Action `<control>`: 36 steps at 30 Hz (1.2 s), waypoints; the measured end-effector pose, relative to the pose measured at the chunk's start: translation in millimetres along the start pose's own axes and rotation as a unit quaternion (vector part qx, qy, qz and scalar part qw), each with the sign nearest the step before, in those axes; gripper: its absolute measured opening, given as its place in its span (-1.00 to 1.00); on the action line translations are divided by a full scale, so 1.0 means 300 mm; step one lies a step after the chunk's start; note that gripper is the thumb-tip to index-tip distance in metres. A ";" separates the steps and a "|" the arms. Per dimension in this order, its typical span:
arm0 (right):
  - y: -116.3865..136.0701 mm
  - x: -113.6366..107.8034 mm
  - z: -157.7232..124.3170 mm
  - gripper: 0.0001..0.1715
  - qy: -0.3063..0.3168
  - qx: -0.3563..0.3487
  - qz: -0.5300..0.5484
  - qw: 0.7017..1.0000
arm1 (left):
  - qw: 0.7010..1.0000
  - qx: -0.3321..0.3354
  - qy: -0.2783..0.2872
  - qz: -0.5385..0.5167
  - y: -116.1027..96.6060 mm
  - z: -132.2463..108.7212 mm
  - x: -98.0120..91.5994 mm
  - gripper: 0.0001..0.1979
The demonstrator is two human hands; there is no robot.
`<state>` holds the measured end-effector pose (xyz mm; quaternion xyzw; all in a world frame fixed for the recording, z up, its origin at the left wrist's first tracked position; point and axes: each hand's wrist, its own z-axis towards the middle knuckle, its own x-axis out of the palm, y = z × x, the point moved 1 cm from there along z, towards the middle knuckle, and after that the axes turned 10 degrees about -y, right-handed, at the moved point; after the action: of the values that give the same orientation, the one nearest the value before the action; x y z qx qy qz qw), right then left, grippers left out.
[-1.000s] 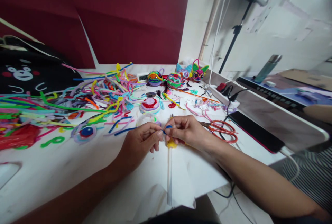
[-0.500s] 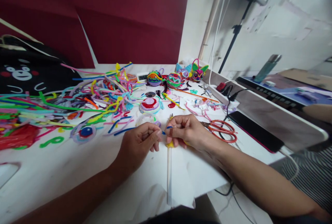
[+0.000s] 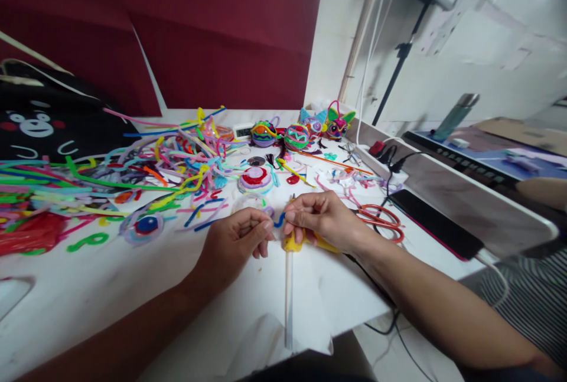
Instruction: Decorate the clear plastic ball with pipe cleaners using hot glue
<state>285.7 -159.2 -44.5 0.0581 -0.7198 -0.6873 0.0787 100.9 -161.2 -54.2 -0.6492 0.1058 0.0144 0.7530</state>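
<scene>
Now left hand (image 3: 237, 239) and right hand (image 3: 321, 221) hold blue strand (image 3: 279, 221) farther apart.

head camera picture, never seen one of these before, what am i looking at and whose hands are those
There is no machine here. A person wears one camera on the head, so the picture looks forward and down along their own two bare arms. The left hand and the right hand meet over a white table and together pinch a short blue pipe cleaner at their fingertips. Just under the right hand is a yellow piece on a pale stick; I cannot tell what it is. Farther back lie a big pile of coloured pipe cleaners and some finished woven balls. To the right are red scissors and a black phone on a cable.
</scene>
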 end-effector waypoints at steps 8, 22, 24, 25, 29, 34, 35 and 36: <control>0.000 -0.005 -0.006 -0.58 0.001 -0.015 -0.061 0.998 | 1.000 -0.002 -0.005 -0.005 -0.006 0.001 0.002 -0.85; -0.015 -0.017 0.009 -0.65 -0.040 -0.093 -0.111 0.989 | 0.999 0.022 -0.032 0.028 0.035 0.039 -0.041 -0.69; -0.009 -0.017 0.011 -0.67 -0.052 -0.080 -0.089 0.991 | 0.993 0.057 -0.092 0.053 0.044 0.059 -0.069 -0.71; -0.007 -0.017 0.012 -0.68 -0.057 -0.075 -0.082 0.992 | 0.987 0.077 -0.117 0.079 0.048 0.069 -0.083 -0.72; -0.003 -0.020 0.015 -0.71 -0.074 -0.068 -0.073 0.992 | 0.952 0.150 -0.148 0.223 0.056 0.106 -0.122 -0.67; -0.001 -0.019 0.014 -0.67 -0.084 -0.069 -0.061 0.992 | 0.892 0.221 -0.092 0.384 0.074 0.124 -0.121 -0.45; -0.001 -0.019 0.014 -0.67 -0.084 -0.070 -0.062 0.992 | 0.884 0.225 -0.079 0.401 0.083 0.125 -0.117 -0.41; -0.002 -0.019 0.013 -0.68 -0.083 -0.071 -0.063 0.992 | 0.878 0.226 -0.067 0.416 0.093 0.125 -0.114 -0.36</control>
<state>290.4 -154.2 -45.5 0.0409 -0.6684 -0.7424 -0.0208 68.4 -116.0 -70.2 -0.3551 0.3163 0.3453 0.8091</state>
